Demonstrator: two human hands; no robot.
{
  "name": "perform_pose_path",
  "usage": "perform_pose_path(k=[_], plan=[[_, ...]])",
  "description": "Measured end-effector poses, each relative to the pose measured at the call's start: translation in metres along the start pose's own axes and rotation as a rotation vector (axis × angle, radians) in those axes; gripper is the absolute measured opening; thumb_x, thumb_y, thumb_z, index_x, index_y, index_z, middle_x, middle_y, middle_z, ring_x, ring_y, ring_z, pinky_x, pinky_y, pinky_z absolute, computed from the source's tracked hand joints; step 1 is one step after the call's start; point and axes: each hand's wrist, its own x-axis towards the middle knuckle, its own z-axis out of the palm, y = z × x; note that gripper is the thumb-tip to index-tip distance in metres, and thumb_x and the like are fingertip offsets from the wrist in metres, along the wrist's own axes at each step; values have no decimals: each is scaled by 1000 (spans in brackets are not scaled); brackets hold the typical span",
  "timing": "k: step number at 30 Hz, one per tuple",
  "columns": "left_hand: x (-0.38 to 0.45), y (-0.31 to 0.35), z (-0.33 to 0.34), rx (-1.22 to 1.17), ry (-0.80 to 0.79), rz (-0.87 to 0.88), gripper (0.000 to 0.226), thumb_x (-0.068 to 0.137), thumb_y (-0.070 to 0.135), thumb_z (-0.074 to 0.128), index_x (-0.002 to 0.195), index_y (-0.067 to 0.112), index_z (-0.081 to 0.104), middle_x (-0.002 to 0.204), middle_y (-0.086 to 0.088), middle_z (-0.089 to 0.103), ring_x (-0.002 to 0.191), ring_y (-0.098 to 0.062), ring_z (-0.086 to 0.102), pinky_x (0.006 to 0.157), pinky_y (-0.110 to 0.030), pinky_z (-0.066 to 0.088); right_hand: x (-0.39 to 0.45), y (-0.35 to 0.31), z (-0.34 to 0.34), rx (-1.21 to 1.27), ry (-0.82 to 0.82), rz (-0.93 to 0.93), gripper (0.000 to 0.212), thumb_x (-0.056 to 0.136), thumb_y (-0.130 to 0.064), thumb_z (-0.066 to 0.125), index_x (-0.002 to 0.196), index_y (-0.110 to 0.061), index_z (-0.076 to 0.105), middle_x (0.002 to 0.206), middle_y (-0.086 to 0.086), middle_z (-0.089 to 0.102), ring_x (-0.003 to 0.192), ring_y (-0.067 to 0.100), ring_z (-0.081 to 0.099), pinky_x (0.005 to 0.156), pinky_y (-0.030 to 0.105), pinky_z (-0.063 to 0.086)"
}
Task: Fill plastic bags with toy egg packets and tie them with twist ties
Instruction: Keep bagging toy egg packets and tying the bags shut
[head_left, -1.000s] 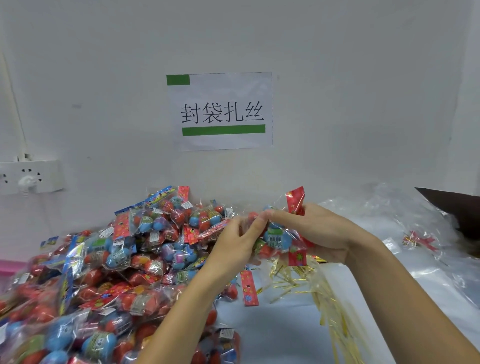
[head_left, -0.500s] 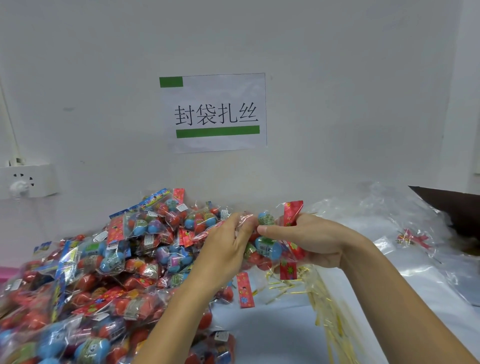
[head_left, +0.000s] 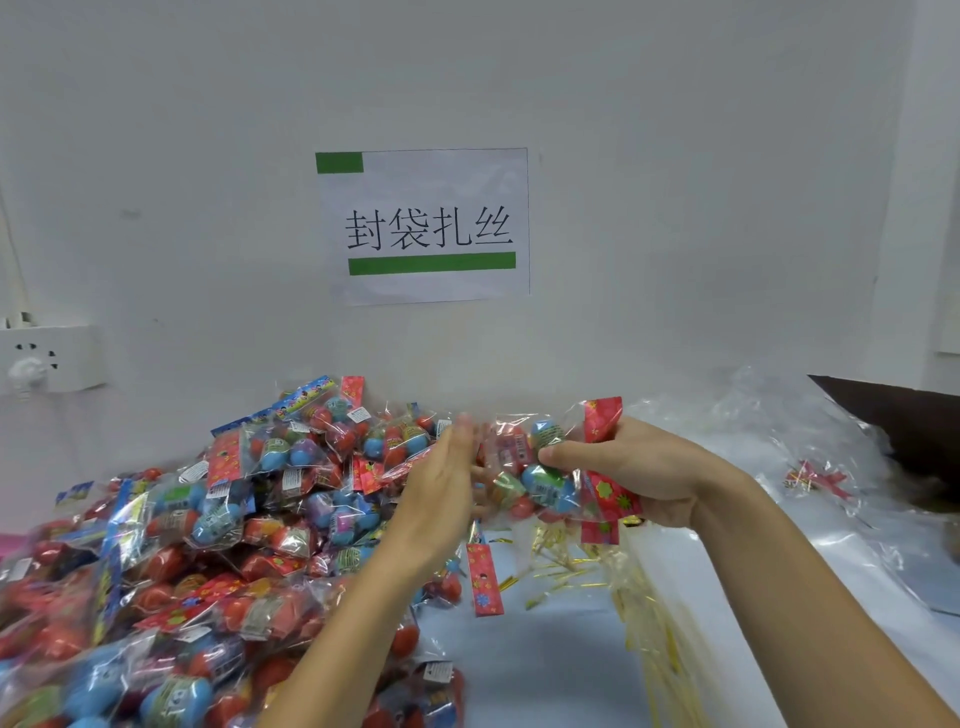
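My right hand (head_left: 641, 475) grips a clear plastic bag (head_left: 540, 467) stuffed with toy egg packets, red header cards sticking out above and below my fingers. My left hand (head_left: 441, 488) is raised just left of that bag with its fingers straight and blurred, its fingertips near the bag's open left end; I cannot tell whether they touch it. A big heap of toy egg packets (head_left: 218, 530) in red and blue covers the table's left half. Gold twist ties (head_left: 582, 566) lie scattered under my hands.
A stack of empty clear plastic bags (head_left: 769, 447) spreads over the right of the table. A tied bundle (head_left: 815, 478) lies among them. A dark cardboard box (head_left: 904, 415) stands at the far right. A paper sign (head_left: 423, 226) and a wall socket (head_left: 47, 358) are on the wall.
My left hand has let go of the bag's mouth and opened, its fingers now straight. My right hand keeps its grip on the filled bag.
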Motion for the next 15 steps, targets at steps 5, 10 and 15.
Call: perform_pose_path(k=[5, 10, 15], plan=[[3, -16, -1, 399, -85, -213, 48, 89, 37, 65, 122, 19, 36, 94, -2, 57, 70, -9, 54, 50, -22, 45, -12, -2, -34, -15, 134, -35, 46, 60, -26, 85, 92, 5, 72, 110, 35, 67, 95, 43, 70, 92, 64, 52], [-8, -39, 28, 718, -138, -324, 76, 83, 62, 67, 131, 7, 42, 120, -8, 57, 105, -22, 61, 60, -25, 46, -18, -2, -57, -249, 148, -28, 29, 71, -24, 87, 91, -7, 75, 89, 17, 76, 79, 27, 75, 74, 39, 62], [-15, -42, 44, 720, 25, -42, 22, 96, 35, 59, 93, 15, 66, 74, 5, 58, 74, -16, 57, 69, -33, 52, -21, -4, -56, -503, 82, 43, 24, 76, -20, 84, 89, -4, 73, 74, 10, 74, 61, 16, 68, 55, 26, 55]])
